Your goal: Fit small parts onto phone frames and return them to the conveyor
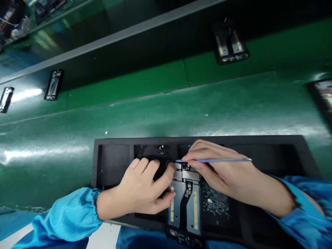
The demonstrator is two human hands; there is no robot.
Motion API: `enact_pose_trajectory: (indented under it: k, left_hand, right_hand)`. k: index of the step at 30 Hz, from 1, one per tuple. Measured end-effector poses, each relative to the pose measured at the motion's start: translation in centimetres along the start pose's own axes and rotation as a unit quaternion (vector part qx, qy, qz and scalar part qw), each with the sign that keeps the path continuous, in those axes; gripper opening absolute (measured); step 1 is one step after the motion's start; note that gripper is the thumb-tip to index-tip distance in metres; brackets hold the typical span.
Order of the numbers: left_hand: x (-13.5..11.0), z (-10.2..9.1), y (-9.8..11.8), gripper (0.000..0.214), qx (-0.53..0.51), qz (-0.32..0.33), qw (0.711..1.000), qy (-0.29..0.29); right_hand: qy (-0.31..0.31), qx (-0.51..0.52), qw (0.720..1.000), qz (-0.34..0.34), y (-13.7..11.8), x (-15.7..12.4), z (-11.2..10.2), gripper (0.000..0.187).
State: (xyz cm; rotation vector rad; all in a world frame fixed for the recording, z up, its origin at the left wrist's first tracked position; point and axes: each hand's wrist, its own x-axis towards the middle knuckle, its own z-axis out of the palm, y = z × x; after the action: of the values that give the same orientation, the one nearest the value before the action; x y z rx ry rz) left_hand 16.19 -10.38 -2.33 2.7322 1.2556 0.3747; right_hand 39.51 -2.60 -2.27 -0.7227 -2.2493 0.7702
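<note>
An opened phone body (182, 204) lies over the black compartment tray, its inner metal plates and a dark flex cable showing. My left hand (145, 186) grips the phone's left edge near the top, index finger on the upper corner and thumb lower down. In my right hand (220, 166) is a slim purple metallic tool (223, 160), pinched between thumb and fingers. Its tip points left and meets the phone's top edge; whether it touches a part there, I cannot tell. Many small screws (215, 200) lie in the compartment right of the phone.
The black tray (114, 141) rests on a green work surface (145, 114). Another opened phone (230, 45) lies beyond it at upper right, and part of one (325, 93) shows at the right edge. Two more phones, one upright (53, 84) and one at the far left (6, 99), lie farther off.
</note>
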Motion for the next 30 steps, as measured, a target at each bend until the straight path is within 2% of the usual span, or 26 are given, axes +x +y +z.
enact_pose_trajectory:
  k: [4,7,9,12,14,20,25,30]
  left_hand:
    - [0.1,0.0,0.0,0.053,0.016,-0.008,1.000,-0.007]
    - [0.2,0.0,0.2,0.051,0.042,-0.006,0.999,-0.008]
    - [0.3,-0.1,0.5,0.050,0.061,-0.001,0.998,-0.007]
    - [0.3,-0.3,0.9,0.050,0.097,0.006,0.995,-0.011]
    - [0.4,-0.5,1.2,0.052,0.119,0.015,0.993,-0.011]
    - [0.4,-0.5,1.4,0.051,0.114,0.050,0.992,0.007]
    - [0.6,-0.2,1.1,0.048,0.103,0.031,0.994,-0.005]
    - [0.6,-0.4,1.1,0.048,0.110,0.043,0.993,0.005]
  right_hand:
    - [0.012,-0.045,0.998,-0.028,-0.1,-0.3,0.3,0.013]
    - [0.028,-0.037,0.998,-0.038,-0.2,-0.3,0.1,0.010]
    - [0.061,-0.026,0.998,-0.010,-0.3,-0.3,-0.2,0.012]
    - [0.127,-0.048,0.987,0.082,-0.4,-0.6,-0.8,0.015]
    - [0.147,-0.065,0.980,0.121,-0.5,-0.8,-0.9,0.012]
    - [0.128,-0.030,0.982,0.134,-0.6,-0.6,-0.5,0.015]
    - [0.094,-0.017,0.979,0.182,-0.7,-0.6,-0.4,0.014]
    - [0.098,-0.018,0.980,0.171,-0.6,-0.8,-0.3,0.014]
